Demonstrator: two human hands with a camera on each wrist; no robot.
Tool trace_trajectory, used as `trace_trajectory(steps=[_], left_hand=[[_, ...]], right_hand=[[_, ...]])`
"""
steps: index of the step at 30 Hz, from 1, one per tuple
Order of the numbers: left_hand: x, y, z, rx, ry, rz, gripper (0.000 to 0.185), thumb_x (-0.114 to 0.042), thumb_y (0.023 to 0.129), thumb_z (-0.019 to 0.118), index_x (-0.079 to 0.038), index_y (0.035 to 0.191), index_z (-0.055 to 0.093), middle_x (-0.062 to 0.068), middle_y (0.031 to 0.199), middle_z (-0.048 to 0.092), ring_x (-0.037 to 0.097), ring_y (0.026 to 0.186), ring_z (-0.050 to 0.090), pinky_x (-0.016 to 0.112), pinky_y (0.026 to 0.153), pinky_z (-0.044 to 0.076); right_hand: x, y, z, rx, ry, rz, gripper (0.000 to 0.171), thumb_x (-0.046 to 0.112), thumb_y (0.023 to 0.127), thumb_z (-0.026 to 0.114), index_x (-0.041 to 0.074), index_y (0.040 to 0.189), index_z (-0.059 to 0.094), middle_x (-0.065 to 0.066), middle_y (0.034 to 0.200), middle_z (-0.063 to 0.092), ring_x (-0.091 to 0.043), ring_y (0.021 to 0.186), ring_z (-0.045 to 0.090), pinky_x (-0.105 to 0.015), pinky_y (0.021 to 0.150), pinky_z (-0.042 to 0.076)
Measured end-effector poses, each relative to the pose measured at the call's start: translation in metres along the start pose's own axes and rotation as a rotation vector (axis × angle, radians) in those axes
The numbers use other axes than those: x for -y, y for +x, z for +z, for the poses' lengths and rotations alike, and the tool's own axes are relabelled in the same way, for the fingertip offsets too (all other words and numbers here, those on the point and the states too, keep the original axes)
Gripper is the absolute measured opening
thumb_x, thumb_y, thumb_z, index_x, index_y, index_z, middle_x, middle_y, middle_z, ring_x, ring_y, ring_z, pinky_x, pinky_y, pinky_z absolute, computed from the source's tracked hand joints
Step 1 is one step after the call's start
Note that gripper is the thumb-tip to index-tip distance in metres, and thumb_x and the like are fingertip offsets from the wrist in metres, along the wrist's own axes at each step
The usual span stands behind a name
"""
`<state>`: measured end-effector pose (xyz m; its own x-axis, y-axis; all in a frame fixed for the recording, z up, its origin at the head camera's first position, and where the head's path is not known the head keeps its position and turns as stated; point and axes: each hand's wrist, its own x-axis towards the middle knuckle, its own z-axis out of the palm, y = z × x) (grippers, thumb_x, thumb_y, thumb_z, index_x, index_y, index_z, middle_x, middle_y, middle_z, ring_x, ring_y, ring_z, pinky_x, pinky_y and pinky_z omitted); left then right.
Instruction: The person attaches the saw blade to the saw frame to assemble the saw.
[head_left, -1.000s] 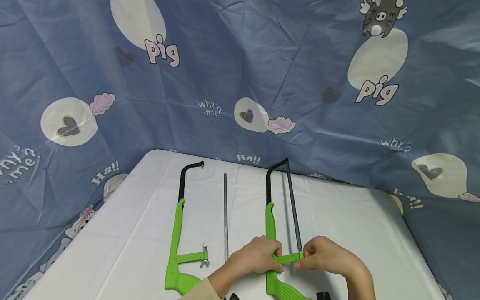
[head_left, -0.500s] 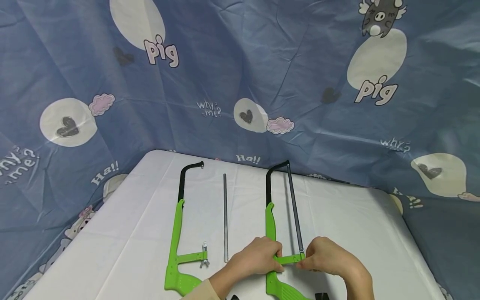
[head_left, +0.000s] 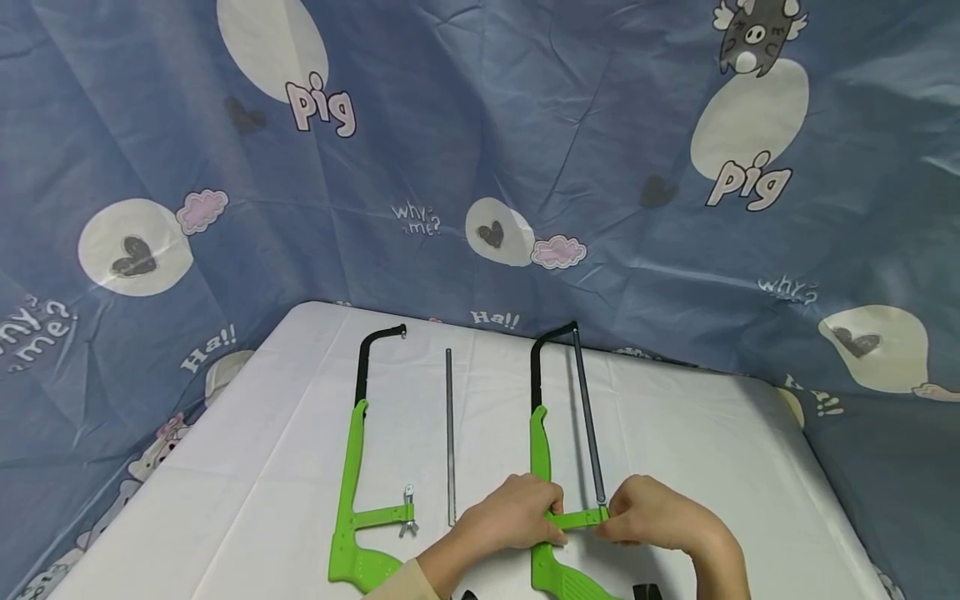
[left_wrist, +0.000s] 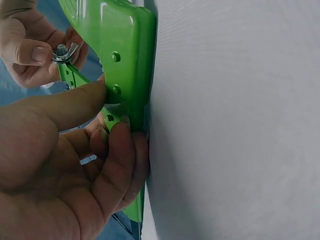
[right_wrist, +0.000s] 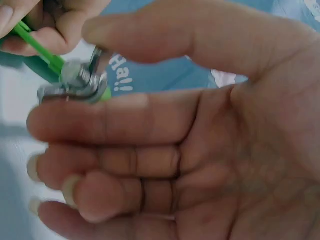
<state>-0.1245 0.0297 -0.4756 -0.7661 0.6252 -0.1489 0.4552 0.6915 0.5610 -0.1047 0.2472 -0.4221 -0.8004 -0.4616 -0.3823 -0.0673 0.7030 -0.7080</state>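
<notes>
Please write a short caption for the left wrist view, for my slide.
Left hand grips the green hacksaw frame while right-hand fingers pinch its wing nut.

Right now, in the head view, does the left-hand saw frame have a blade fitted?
No: the left saw frame is bladeless; a loose blade lies beside it.

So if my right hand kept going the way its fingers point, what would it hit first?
Probably the wing nut it already pinches on the right hacksaw; beyond that, the left hand gripping the green frame. Depth is hard to judge.

Bare table lies right of the hands; loose blade lies left.
</notes>
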Motion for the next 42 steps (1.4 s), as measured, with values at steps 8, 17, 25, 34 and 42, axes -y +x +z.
trace_trajectory(steps=[8, 17, 25, 34, 42], left_hand=[[0.003, 0.001, 0.001, 0.001, -0.018, 0.022, 0.022, -0.033, 0.078, 0.084, -0.020, 0.082, 0.067, -0.013, 0.074, 0.061, 0.002, 0.064, 0.050, 0.019, 0.058, 0.042], [0.003, 0.000, -0.001, -0.003, -0.007, 0.029, 0.022, -0.033, 0.077, 0.084, -0.019, 0.083, 0.068, -0.012, 0.076, 0.063, 0.002, 0.063, 0.050, 0.020, 0.057, 0.041], [0.003, 0.001, 0.000, -0.014, -0.015, 0.027, 0.022, -0.033, 0.077, 0.084, -0.019, 0.082, 0.068, -0.012, 0.075, 0.063, 0.002, 0.063, 0.050, 0.020, 0.057, 0.041], [0.004, 0.002, 0.002, -0.009, -0.024, 0.033, 0.022, -0.033, 0.076, 0.085, -0.020, 0.081, 0.067, -0.013, 0.073, 0.060, 0.003, 0.062, 0.048, 0.020, 0.056, 0.040], [0.004, 0.002, 0.001, -0.012, -0.035, 0.023, 0.022, -0.032, 0.077, 0.085, -0.020, 0.080, 0.067, -0.013, 0.072, 0.059, 0.003, 0.062, 0.048, 0.020, 0.056, 0.040]], right_hand=[[-0.018, 0.004, -0.007, 0.135, 0.191, -0.104, 0.042, 0.019, 0.089, 0.066, -0.009, 0.063, 0.047, 0.008, 0.054, 0.043, -0.004, 0.050, 0.030, -0.023, 0.049, 0.029], [-0.041, 0.010, -0.011, 0.257, 0.362, -0.229, 0.028, 0.008, 0.091, 0.061, -0.016, 0.076, 0.060, -0.018, 0.060, 0.048, -0.006, 0.061, 0.051, -0.027, 0.065, 0.051], [-0.043, 0.011, -0.012, 0.291, 0.403, -0.285, 0.025, 0.005, 0.091, 0.060, -0.016, 0.077, 0.056, -0.036, 0.069, 0.040, -0.004, 0.063, 0.050, -0.025, 0.061, 0.047], [-0.048, 0.012, -0.012, 0.301, 0.416, -0.306, 0.027, 0.005, 0.091, 0.061, -0.017, 0.077, 0.055, -0.036, 0.071, 0.042, -0.003, 0.064, 0.050, -0.026, 0.060, 0.047], [-0.048, 0.013, -0.014, 0.300, 0.397, -0.333, 0.026, 0.005, 0.091, 0.061, -0.017, 0.078, 0.056, -0.037, 0.071, 0.045, -0.002, 0.064, 0.052, -0.026, 0.060, 0.049]])
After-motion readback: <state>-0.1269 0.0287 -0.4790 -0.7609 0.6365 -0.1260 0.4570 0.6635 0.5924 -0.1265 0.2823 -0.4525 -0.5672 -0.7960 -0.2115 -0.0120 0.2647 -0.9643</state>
